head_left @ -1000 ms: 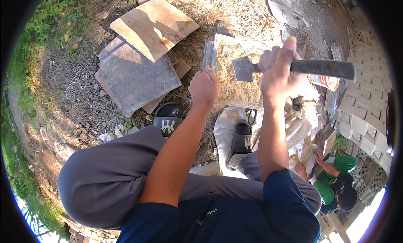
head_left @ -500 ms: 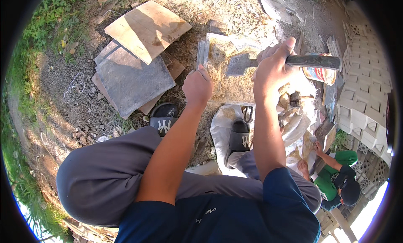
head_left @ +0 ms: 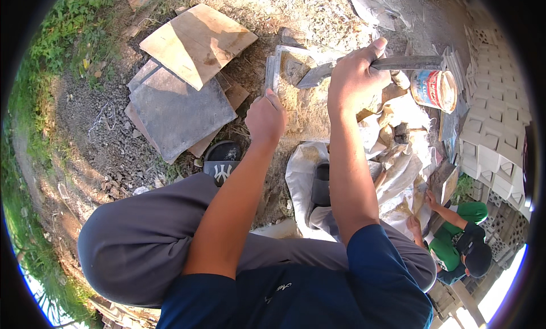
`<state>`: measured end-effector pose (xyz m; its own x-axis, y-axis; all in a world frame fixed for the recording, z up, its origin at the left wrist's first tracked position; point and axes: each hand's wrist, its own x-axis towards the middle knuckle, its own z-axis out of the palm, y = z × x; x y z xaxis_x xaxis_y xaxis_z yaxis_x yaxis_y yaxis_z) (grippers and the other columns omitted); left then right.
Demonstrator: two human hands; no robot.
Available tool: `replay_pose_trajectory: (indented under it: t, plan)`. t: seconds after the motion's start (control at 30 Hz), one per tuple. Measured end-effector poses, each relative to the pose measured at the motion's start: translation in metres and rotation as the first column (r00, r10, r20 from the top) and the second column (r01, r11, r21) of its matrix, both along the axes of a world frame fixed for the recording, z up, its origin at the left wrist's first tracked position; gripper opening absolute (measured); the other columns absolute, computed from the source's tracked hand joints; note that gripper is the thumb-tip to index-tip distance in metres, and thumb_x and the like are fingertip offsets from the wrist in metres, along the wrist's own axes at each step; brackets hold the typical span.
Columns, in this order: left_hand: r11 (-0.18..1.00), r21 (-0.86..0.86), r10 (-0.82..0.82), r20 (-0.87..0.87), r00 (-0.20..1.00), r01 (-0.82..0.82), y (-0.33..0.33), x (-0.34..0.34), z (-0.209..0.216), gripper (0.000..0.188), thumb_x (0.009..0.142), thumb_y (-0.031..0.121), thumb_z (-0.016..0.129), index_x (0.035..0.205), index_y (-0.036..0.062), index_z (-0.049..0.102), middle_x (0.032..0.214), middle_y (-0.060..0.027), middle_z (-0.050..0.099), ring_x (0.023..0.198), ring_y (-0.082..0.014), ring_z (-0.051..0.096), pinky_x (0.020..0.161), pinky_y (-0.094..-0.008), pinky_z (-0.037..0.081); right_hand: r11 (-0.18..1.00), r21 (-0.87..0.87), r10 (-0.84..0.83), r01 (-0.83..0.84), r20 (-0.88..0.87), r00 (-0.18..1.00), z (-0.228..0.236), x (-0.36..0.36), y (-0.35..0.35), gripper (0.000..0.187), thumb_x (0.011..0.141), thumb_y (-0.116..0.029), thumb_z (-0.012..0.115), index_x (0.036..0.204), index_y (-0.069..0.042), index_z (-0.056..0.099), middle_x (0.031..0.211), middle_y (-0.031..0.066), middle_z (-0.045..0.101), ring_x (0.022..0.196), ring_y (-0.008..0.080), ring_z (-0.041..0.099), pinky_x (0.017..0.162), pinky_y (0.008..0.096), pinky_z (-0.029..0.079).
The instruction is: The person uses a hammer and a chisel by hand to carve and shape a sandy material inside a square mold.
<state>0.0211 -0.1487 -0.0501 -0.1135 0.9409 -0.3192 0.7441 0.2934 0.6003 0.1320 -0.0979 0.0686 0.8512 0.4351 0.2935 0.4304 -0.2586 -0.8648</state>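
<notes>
My left hand (head_left: pixel 266 119) is closed round the lower end of a thin grey slab (head_left: pixel 270 73), which stands along the left edge of a sandy work block (head_left: pixel 304 121). Above the block, my right hand (head_left: pixel 355 81) grips the middle of a dark metal tool with a flat, squarish blade (head_left: pixel 314 76). That blade points left towards the slab and looks angled downwards; the tool's bar-like handle (head_left: pixel 415 63) sticks out to the right of my fist. Whether the blade touches the block, I cannot tell.
Left of the block lie a light board (head_left: pixel 199 42) and a dark square slab (head_left: pixel 182 113). A tin can (head_left: pixel 433 90) stands right, beside crumpled sacking (head_left: pixel 398 170). Pale blocks (head_left: pixel 495 118) are stacked further right. A person in green trousers (head_left: pixel 466 238) crouches at lower right.
My right hand has shifted left with the tool, and the blade has tilted and moved towards the slab. The tin can is less covered. My left hand has barely moved.
</notes>
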Motion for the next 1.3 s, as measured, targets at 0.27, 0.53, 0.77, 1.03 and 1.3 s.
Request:
replay_pose_trajectory:
  t: [0.27, 0.53, 0.77, 1.03, 1.3]
  plan:
    - [0.999, 0.042, 0.015, 0.007, 1.0, -0.016, 0.003, 0.001, -0.002, 0.056, 0.104, 0.033, 0.035, 0.077, -0.002, 0.07, 0.08, -0.0243, 0.068, 0.076, -0.0451, 0.067, 0.071, -0.0543, 0.054, 0.985, 0.136, 0.091, -0.11, 0.141, 0.986, -0.003, 0.012, 0.015, 0.056, 0.108, -0.029, 0.047, 0.055, -0.008, 0.042, 0.047, 0.0009, 0.043, 0.041, 0.0091, 0.04, 0.041, 0.0278, 0.032]
    - [0.996, 0.081, -0.025, 0.009, 1.0, 0.024, -0.001, -0.003, -0.011, 0.054, 0.104, 0.031, 0.036, 0.079, -0.0015, 0.07, 0.083, -0.0232, 0.068, 0.073, -0.0443, 0.067, 0.069, -0.0547, 0.054, 0.791, 0.253, 0.566, -0.557, 0.043, 0.823, -0.005, 0.028, 0.032, 0.047, 0.107, -0.022, 0.048, 0.063, -0.01, 0.04, 0.052, -0.004, 0.039, 0.042, 0.0053, 0.037, 0.038, 0.0261, 0.029]
    - [0.996, 0.084, -0.023, 0.033, 0.999, 0.02, 0.001, 0.0, -0.005, 0.054, 0.103, 0.03, 0.037, 0.074, -0.0023, 0.07, 0.082, -0.0242, 0.068, 0.072, -0.0451, 0.067, 0.068, -0.0544, 0.054, 0.696, 0.17, 0.715, -0.698, -0.067, 0.696, -0.002, 0.035, 0.039, 0.047, 0.103, -0.028, 0.059, 0.064, -0.003, 0.053, 0.05, -0.0033, 0.046, 0.047, 0.0036, 0.042, 0.042, 0.0278, 0.034]
    - [0.998, 0.054, -0.009, 0.006, 1.0, 0.008, 0.0, -0.002, -0.009, 0.054, 0.104, 0.03, 0.037, 0.075, -0.0029, 0.069, 0.082, -0.0248, 0.068, 0.072, -0.0452, 0.066, 0.068, -0.055, 0.053, 0.437, 0.376, 0.899, -0.817, -0.153, 0.41, 0.01, 0.041, 0.059, 0.049, 0.106, -0.028, 0.052, 0.063, -0.009, 0.036, 0.052, -0.0042, 0.033, 0.045, 0.008, 0.03, 0.043, 0.0275, 0.023]
    - [0.996, 0.092, -0.009, 0.001, 1.0, 0.009, 0.002, 0.0, -0.007, 0.052, 0.103, 0.029, 0.037, 0.077, -0.0036, 0.068, 0.079, -0.0233, 0.068, 0.069, -0.0457, 0.066, 0.066, -0.0542, 0.053, 0.378, 0.358, 0.918, -0.854, -0.268, 0.293, 0.004, 0.04, 0.069, 0.049, 0.108, -0.03, 0.047, 0.065, -0.01, 0.035, 0.053, -0.0034, 0.03, 0.046, 0.0097, 0.028, 0.045, 0.0297, 0.024]
